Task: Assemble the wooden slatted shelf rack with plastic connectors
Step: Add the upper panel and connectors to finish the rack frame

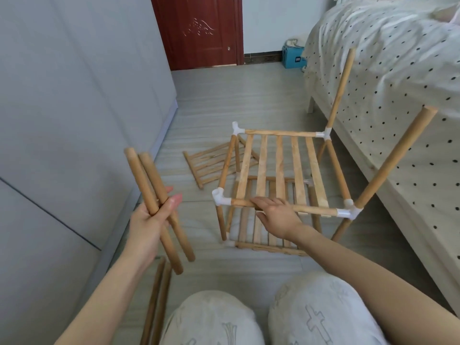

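So, left hand [151,217] raised off the floor, palm turned inward, fingers curled round two wooden dowels [159,207] held together in a loose crossed bundle, tops tilted up-left, lower ends pointing down toward the floor. Left forearm comes in from bottom left. Right hand [276,216] reaches forward, palm down, fingers wrapped over the near front rail [313,210] of the rack [278,170], thumb below the rail; right forearm extends from bottom right.

Rack stands on the floor [224,100] just ahead of the knees [318,307], beside the bed [388,70]. Upper slatted shelf is fitted in white plastic connectors [220,197] at its corners; a lower slatted shelf [263,235] shows beneath. Two upright posts [395,160] rise from the right-side connectors; the left-side connector sockets are open on top.

Loose slatted panel [211,165] lies flat on the floor behind the rack's left side. More dowels [156,302] lie on the floor near the left knee. Grey wardrobe [74,95] at left, red-brown door [199,31] at back, blue box [293,57] by the bed.
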A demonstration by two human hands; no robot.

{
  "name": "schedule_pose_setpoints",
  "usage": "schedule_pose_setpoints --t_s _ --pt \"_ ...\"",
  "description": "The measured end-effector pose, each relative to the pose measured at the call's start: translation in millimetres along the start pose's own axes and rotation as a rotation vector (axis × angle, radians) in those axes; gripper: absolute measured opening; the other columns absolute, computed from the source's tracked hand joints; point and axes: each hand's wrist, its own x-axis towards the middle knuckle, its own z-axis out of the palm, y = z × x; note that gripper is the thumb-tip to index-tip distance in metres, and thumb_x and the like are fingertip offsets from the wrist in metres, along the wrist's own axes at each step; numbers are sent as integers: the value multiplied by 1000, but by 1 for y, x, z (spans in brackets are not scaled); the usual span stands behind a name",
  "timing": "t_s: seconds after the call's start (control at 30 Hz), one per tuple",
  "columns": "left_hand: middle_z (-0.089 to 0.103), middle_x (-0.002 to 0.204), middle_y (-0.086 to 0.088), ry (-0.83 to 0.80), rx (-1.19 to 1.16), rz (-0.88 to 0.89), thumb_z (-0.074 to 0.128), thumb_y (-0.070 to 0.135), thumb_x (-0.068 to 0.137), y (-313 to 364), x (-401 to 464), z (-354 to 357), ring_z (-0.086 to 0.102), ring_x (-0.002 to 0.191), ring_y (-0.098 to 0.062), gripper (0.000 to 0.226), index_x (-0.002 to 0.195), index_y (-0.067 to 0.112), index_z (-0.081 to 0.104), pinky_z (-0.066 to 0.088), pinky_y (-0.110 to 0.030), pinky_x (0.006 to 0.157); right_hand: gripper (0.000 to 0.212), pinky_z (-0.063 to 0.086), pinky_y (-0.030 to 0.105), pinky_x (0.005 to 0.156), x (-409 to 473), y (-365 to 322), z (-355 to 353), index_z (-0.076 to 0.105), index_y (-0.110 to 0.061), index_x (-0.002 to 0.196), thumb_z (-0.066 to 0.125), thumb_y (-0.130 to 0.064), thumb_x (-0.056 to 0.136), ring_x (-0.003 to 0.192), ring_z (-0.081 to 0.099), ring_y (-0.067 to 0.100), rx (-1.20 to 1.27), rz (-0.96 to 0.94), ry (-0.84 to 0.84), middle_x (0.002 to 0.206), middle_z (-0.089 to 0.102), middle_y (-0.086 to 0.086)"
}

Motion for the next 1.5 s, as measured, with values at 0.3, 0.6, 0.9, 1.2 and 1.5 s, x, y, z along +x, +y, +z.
schedule_pose_setpoints --t_s 0.3,0.6,0.9,1.2,1.5 --pt "64 120 -1 56 -403 20 50 13 95 29 12 28 62 111 -15 12 101 19 57 52 -31 91 41 21 29 109 -39 7 5 45 -31 136 49 -30 95 132 39 11 201 -37 34 139 48 -13" --pt "64 119 -2 86 -372 23 49 9 95 29 10 39 60 114 -19 11 96 18 56 47 -37 99 35 24 28 106 -47 5 6 55 -29 129 53 -27 94 125 47 8 288 -54 60 131 56 -13" --pt "63 122 -4 61 -352 81 45 9 97 24 3 27 60 114 -20 15 96 18 57 45 -41 102 34 28 32 107 -46 5 5 57 -28 127 54 -26 93 122 49 9 303 -59 48 128 59 -12" --pt "66 118 -6 30 -331 69 48 8 95 27 -7 39 62 111 -21 12 98 14 58 47 -43 100 32 26 30 107 -46 4 4 58 -27 126 54 -24 94 121 50 8 344 -44 51 126 60 -12" --pt "70 109 5 -175 82 143 55 4 91 38 -12 59 63 107 -7 18 99 18 63 49 -31 94 34 23 30 107 -47 5 6 58 -27 127 54 -23 93 125 47 10 347 -47 70 128 58 -12"
